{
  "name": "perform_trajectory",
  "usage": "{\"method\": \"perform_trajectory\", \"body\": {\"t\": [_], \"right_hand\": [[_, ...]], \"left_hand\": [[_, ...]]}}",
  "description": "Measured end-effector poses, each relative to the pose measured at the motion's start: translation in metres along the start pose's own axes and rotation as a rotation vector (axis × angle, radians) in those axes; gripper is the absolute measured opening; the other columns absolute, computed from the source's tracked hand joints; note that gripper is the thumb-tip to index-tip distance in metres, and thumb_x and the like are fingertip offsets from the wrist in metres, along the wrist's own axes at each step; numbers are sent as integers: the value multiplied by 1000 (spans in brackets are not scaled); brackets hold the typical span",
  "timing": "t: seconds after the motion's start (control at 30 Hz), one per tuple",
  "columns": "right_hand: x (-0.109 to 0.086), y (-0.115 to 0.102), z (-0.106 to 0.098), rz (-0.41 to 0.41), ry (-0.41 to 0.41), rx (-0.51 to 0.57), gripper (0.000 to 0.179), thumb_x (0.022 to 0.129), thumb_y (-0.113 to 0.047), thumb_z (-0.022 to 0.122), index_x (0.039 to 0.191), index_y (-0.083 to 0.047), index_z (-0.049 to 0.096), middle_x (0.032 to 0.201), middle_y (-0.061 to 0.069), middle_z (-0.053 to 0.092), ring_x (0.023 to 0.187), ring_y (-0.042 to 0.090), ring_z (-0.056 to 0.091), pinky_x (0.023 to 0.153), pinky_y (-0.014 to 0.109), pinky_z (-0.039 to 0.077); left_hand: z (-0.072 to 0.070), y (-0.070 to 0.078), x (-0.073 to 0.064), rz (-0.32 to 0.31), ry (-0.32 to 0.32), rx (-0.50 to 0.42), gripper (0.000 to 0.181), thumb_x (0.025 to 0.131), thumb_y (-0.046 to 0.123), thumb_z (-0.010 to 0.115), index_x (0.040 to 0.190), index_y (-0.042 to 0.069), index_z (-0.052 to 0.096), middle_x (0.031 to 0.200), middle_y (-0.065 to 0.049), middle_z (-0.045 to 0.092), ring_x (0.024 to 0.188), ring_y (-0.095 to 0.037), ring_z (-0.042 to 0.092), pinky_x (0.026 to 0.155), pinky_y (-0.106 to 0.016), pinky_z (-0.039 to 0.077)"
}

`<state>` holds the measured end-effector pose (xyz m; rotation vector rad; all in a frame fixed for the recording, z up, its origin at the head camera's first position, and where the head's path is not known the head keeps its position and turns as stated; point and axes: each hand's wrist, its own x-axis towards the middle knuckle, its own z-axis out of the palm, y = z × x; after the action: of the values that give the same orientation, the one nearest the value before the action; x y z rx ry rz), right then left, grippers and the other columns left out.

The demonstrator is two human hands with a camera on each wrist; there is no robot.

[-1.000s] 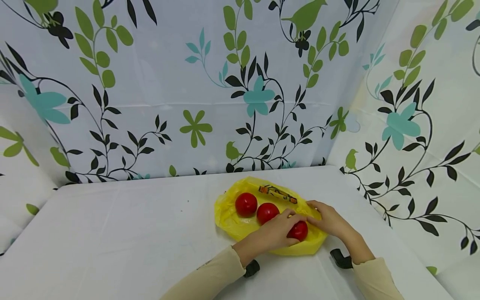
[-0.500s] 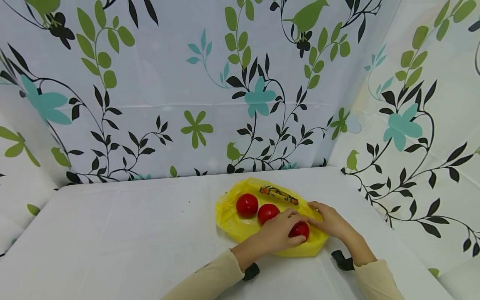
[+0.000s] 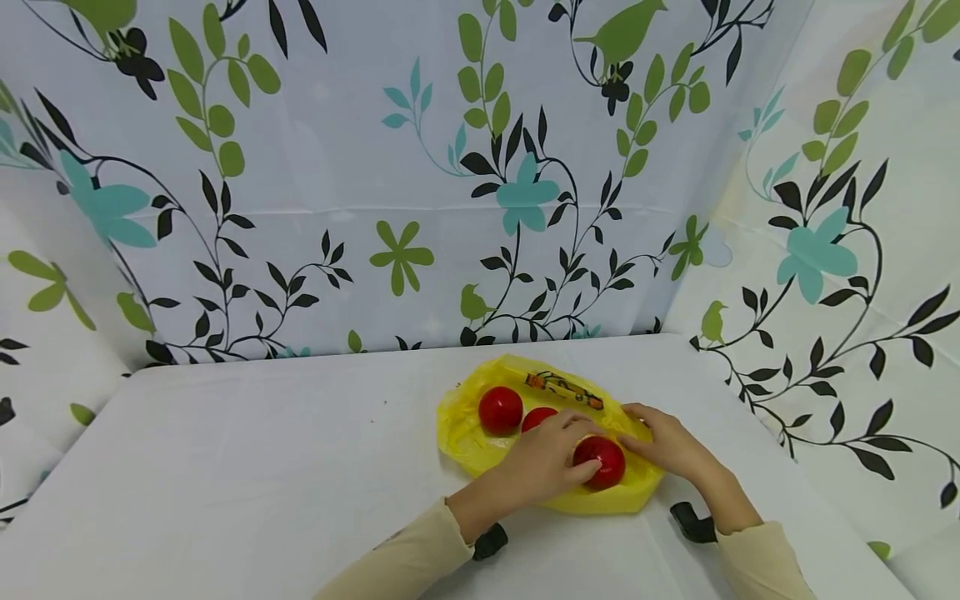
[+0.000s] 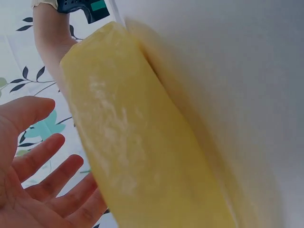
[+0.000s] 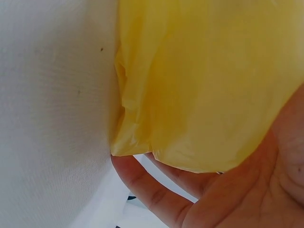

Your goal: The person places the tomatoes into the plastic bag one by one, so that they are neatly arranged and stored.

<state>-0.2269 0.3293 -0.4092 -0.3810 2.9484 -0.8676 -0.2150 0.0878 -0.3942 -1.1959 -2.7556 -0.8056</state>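
Three shiny red balls lie in a spread yellow plastic bag [image 3: 472, 458] in the head view: one at the left [image 3: 500, 410], one partly hidden behind my left hand [image 3: 536, 417], and the nearest ball [image 3: 600, 463] at the right. My left hand [image 3: 543, 457] hovers over the bag with fingers spread and its thumb overlapping the nearest ball; the left wrist view shows loose, parted fingers [image 4: 52, 183] beside the bag's side. At the bag's right end, my right hand [image 3: 667, 446] holds the rim, thumb on the inner side and fingers [image 5: 152, 190] under the outside.
The bag rests on a white-covered table [image 3: 262, 467]. Behind and to the right hang leaf-patterned curtains [image 3: 337, 167]. A black wrist device [image 3: 693, 523] shows beside the right sleeve, another [image 3: 491, 542] beside the left.
My left hand has drawn a little left and its fingers have loosened from the nearest ball, which now shows more fully. The middle ball is more covered. My right hand stays at the rim.
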Motion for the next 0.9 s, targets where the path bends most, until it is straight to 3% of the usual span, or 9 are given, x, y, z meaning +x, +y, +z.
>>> {"method": "perform_trajectory", "body": {"t": [0.17,0.37,0.53,0.77,0.9], "right_hand": [[2,0,0,-1,-6,-3,51,93,-23,66,132,7,52,132,30,53,117,50,52,96,62,46],[6,4,-5,17,1,-2,56,94,-28,65,137,3,46,132,32,51,113,50,53,89,59,51],[10,6,-8,16,4,13,58,94,-30,64,138,3,44,130,33,51,110,49,55,84,56,54],[5,2,-12,27,47,48,71,92,-41,65,143,1,40,140,29,45,124,49,46,94,64,46],[3,1,-15,-39,95,96,59,100,-38,53,145,-3,39,146,27,38,131,49,36,100,70,35]], "left_hand": [[-13,-8,-9,-1,66,-4,41,92,33,68,131,20,59,132,2,56,117,-13,57,92,-23,52],[-28,-24,-20,-67,150,36,41,92,33,68,129,19,60,131,0,56,117,-17,57,90,-28,55],[-49,-43,-40,-116,212,27,41,92,32,67,129,15,59,132,-5,55,118,-22,57,94,-36,54],[-80,-72,-71,-185,274,101,52,90,37,70,134,15,55,140,-12,51,128,-32,49,101,-55,45],[-93,-88,-86,-231,273,168,59,92,48,64,140,16,51,146,-13,46,134,-35,42,105,-61,37]]}}
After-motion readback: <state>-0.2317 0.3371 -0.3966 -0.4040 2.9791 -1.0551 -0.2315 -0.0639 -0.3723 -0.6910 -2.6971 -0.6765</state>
